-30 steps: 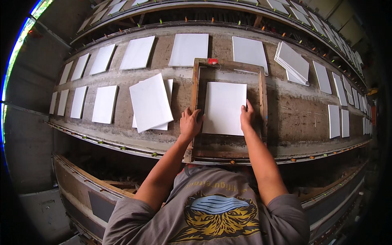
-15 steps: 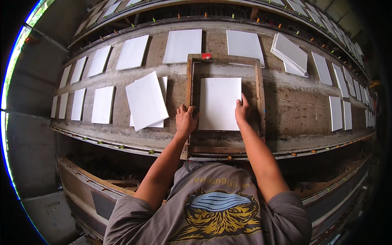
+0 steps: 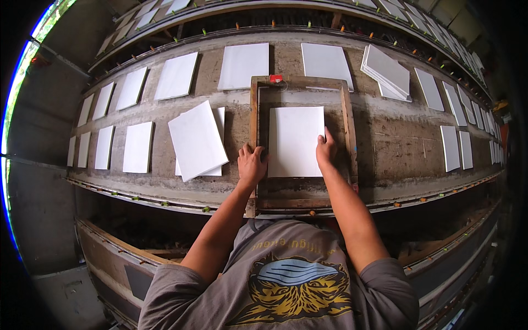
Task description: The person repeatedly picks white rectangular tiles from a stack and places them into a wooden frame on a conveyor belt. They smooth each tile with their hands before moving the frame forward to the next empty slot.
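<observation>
A wooden frame (image 3: 346,115) with a red tag on its top bar lies on the long worn table in front of me. Inside it, toward the near end, sits a white rectangular sheet (image 3: 296,142), upright to my view. My left hand (image 3: 252,165) is closed around the frame's left bar, beside the sheet's lower left side. With my right hand (image 3: 326,150) I grip the sheet's right edge, forefinger stretched along it; the fingers beneath are hidden. Left of the frame, a tilted white sheet (image 3: 197,140) overlaps another one.
White sheets (image 3: 138,147) lie in rows along both sides of the table (image 3: 396,137). A skewed stack of white sheets (image 3: 388,71) rests at the far right of the frame. Small orange and green pegs line the table's edges, and another sheet-covered table (image 3: 220,11) stands beyond.
The view has tilted slightly, shifting the table in the picture. My hands keep their holds on the frame and the sheet.
</observation>
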A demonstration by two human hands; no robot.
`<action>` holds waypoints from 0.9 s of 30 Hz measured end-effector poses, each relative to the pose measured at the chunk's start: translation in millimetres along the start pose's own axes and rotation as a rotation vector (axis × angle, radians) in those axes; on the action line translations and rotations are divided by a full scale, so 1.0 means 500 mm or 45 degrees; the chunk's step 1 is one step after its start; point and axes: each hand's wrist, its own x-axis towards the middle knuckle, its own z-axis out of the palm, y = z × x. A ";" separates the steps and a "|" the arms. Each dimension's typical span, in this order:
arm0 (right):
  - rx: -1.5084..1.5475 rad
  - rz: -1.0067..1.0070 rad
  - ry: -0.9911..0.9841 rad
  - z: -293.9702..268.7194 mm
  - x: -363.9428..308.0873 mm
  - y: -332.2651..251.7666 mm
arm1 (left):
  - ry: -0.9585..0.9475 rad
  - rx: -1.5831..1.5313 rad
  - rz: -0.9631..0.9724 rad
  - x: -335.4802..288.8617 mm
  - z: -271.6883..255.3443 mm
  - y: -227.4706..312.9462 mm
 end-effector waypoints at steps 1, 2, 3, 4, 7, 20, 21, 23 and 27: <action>-0.004 0.006 -0.002 0.001 0.001 0.000 | -0.002 0.003 -0.002 0.000 -0.002 0.001; -0.008 0.012 -0.004 0.001 0.001 -0.001 | -0.004 0.002 0.000 0.001 -0.001 0.000; -0.011 0.014 0.000 0.002 0.002 -0.001 | -0.007 0.001 0.002 0.001 -0.001 0.000; -0.016 0.016 0.002 0.002 0.001 -0.001 | -0.010 0.000 0.003 0.001 -0.001 0.000; -0.035 0.035 0.004 0.003 0.002 0.001 | -0.021 -0.013 -0.003 0.000 -0.003 0.000; -0.018 0.052 -0.008 0.000 -0.004 -0.008 | 0.019 -0.038 0.002 0.002 0.008 -0.006; -0.044 0.032 0.004 0.000 -0.004 -0.005 | 0.012 -0.040 0.004 0.003 0.007 -0.004; -0.093 -0.011 0.022 -0.001 -0.007 -0.012 | 0.003 -0.040 -0.002 0.003 0.003 -0.003; -0.294 0.066 -0.083 -0.011 -0.017 -0.046 | 0.027 -0.033 -0.010 0.000 0.007 -0.009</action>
